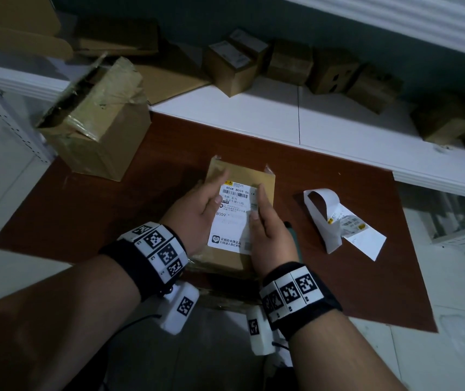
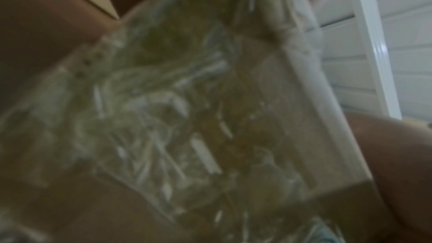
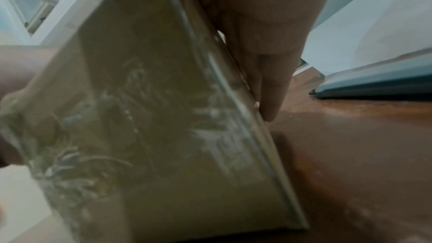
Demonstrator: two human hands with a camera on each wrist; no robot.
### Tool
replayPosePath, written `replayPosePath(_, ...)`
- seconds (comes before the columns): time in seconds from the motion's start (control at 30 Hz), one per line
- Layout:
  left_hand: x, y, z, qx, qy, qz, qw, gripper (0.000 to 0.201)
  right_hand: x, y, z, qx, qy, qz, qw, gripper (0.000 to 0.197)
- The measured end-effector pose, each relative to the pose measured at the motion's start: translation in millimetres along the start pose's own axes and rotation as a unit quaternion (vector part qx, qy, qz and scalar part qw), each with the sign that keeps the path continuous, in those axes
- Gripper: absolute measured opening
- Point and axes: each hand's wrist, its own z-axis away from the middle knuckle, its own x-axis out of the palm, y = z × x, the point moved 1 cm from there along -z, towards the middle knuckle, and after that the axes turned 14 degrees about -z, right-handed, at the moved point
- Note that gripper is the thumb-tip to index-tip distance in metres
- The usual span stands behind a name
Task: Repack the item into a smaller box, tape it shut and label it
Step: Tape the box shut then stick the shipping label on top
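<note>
A small taped cardboard box (image 1: 266, 180) stands in the middle of the brown table (image 1: 84, 215), with a white shipping label (image 1: 230, 221) on its top face. My left hand (image 1: 216, 190) lies flat over the label's left side, fingers straight and thumb on the paper. Along the label's right edge my right hand (image 1: 258, 204) presses with straight fingers. The left wrist view is filled by the box's wrinkled, tape-covered side (image 2: 210, 117). In the right wrist view the box (image 3: 151, 117) stands beside my straight fingers (image 3: 268, 80).
A bigger opened box (image 1: 99, 131) with torn tape sits at the table's far left corner. Curled label backing paper (image 1: 335, 224) lies right of the small box, and a dark pen-like tool (image 1: 292, 230) shows by my right hand. Several small boxes (image 1: 234, 66) line the white shelf behind.
</note>
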Motion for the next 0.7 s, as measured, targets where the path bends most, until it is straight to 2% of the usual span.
replayPosePath(0.07,1.4,-2.6,-1.4,0.006,-0.010,-0.011,1.000,0.042,-0.3,3.1,-1.7,-0.007,-0.005,0.002,1.000,0.050)
replayPosePath(0.2,1.1,-3.8,-2.5,0.010,-0.029,-0.076,0.997,0.042,-3.1,2.3,-3.6,-0.009,-0.025,0.000,1.000,0.044)
replayPosePath(0.4,-0.6,1.3,-2.2,-0.017,-0.043,-0.074,0.996,0.057,-3.7,-3.7,-1.0,0.014,-0.017,0.021,1.000,0.050)
replayPosePath(0.53,-5.7,7.8,-1.3,-0.059,-0.048,-0.035,0.996,0.078,-1.6,4.1,-3.9,0.017,-0.017,-0.018,1.000,0.063)
replayPosePath(0.7,-7.2,5.6,1.6,-0.104,-0.057,0.047,0.992,0.085,-2.5,4.0,0.1,0.028,-0.059,-0.062,0.996,0.109)
